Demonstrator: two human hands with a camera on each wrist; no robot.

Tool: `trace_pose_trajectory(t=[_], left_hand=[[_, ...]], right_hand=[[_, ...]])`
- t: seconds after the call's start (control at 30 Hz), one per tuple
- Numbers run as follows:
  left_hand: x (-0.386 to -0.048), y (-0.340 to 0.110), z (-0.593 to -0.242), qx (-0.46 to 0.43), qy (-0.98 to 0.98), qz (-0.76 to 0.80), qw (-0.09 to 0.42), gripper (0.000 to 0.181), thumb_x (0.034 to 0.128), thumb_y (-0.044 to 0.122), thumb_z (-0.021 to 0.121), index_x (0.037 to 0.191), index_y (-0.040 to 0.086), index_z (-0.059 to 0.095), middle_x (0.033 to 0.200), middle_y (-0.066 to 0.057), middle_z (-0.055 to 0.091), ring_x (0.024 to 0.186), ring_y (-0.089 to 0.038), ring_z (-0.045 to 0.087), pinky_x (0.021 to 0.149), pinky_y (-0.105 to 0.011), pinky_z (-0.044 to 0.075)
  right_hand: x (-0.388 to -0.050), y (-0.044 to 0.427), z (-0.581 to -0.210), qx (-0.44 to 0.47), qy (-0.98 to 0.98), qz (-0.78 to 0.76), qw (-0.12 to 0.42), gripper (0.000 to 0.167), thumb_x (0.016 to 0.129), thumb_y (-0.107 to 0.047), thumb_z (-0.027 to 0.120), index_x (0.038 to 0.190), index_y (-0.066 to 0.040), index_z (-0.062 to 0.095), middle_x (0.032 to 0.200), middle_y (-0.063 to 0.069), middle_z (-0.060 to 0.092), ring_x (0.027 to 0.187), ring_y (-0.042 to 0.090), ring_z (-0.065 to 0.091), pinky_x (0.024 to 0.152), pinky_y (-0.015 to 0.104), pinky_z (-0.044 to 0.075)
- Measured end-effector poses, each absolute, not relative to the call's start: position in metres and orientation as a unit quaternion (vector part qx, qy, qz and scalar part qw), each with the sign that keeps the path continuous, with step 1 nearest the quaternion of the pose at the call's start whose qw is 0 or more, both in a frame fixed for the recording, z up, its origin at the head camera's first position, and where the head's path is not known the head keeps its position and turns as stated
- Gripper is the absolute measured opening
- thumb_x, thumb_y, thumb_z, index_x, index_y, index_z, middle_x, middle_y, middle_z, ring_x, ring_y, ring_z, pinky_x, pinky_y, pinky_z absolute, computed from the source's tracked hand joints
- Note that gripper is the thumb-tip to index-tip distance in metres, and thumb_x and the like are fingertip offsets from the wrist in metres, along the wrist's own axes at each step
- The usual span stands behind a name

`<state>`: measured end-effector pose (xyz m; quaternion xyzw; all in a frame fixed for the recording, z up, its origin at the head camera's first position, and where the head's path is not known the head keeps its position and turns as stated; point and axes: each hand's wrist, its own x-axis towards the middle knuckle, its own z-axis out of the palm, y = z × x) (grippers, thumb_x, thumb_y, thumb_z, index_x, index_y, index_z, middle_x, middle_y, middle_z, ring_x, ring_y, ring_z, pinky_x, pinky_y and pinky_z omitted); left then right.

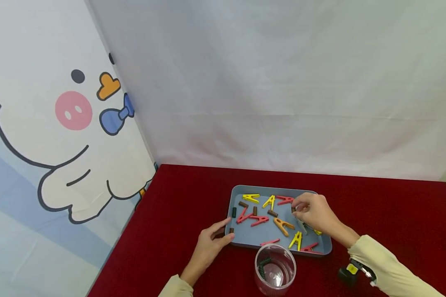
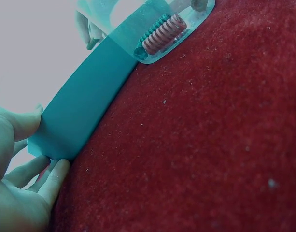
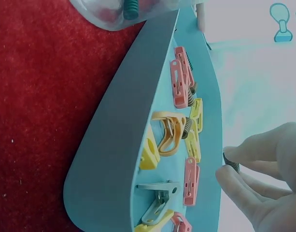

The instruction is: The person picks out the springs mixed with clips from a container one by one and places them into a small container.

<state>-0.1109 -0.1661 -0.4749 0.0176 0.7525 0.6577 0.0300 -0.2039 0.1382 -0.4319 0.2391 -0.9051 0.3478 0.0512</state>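
Brown coil spring sits pinched between the thumb and fingertips of a person's right hand, held above the right side of a blue-gray tray on a red-covered table. At the tray's near left corner, the left hand has its thumb at the rim and fingers lower down, gripping the corner. Scattered across the tray are yellow clips, red clips, an orange spring clamp, a gray clip and loose springs, one of them dark green. Just beside the near wall stands a clear cup with green and reddish springs inside. The held spring looks light, stiff and hard to damage, though its round coils could roll or slip from a careless pinch; a hold across the middle of its sides should serve best. Fingers hide much of it, so exactly where they meet the coil cannot be told.
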Motion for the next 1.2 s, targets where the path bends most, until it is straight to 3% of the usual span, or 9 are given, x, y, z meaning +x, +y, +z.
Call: trace_pose_trajectory(t=[0.4, 0.73, 1.07, 1.2], left_hand=[[-0.106, -0.165, -0.465, 0.02, 0.762, 0.646, 0.028, 0.049, 0.0882, 0.013, 0.068, 0.133, 0.0, 0.053, 0.133, -0.021, 0.05, 0.115, -0.036, 0.052, 0.083, -0.029, 0.049], [-0.121, -0.169, -0.503, 0.016, 0.756, 0.654, 0.023, 0.05, 0.0878, 0.017, 0.069, 0.135, 0.01, 0.054, 0.136, -0.015, 0.049, 0.116, -0.03, 0.053, 0.082, -0.027, 0.049], [-0.112, -0.166, -0.475, 0.019, 0.752, 0.658, 0.03, 0.05, 0.0874, 0.012, 0.069, 0.133, 0.001, 0.053, 0.134, -0.021, 0.049, 0.116, -0.037, 0.051, 0.082, -0.027, 0.049], [-0.115, -0.167, -0.486, 0.018, 0.755, 0.655, 0.029, 0.05, 0.0875, 0.014, 0.069, 0.134, 0.005, 0.054, 0.135, -0.018, 0.049, 0.116, -0.034, 0.052, 0.082, -0.028, 0.049]], right_hand=[[-0.194, 0.137, -0.421, 0.267, -0.893, 0.36, 0.051, 0.015, 0.072, 0.004, 0.077, 0.083, -0.006, 0.072, 0.085, 0.002, 0.065, 0.071, 0.01, 0.059, 0.062, 0.024, 0.052], [-0.183, 0.136, -0.41, 0.291, -0.88, 0.371, 0.051, 0.02, 0.072, 0.005, 0.077, 0.084, -0.011, 0.072, 0.088, 0.0, 0.066, 0.072, 0.009, 0.06, 0.061, 0.024, 0.052], [-0.176, 0.136, -0.405, 0.306, -0.875, 0.373, 0.047, 0.022, 0.072, 0.005, 0.077, 0.086, -0.011, 0.072, 0.09, -0.001, 0.066, 0.072, 0.006, 0.061, 0.061, 0.025, 0.053], [-0.173, 0.134, -0.404, 0.309, -0.872, 0.376, 0.047, 0.023, 0.072, 0.005, 0.078, 0.086, -0.011, 0.072, 0.09, -0.001, 0.066, 0.071, 0.006, 0.061, 0.061, 0.023, 0.053]])
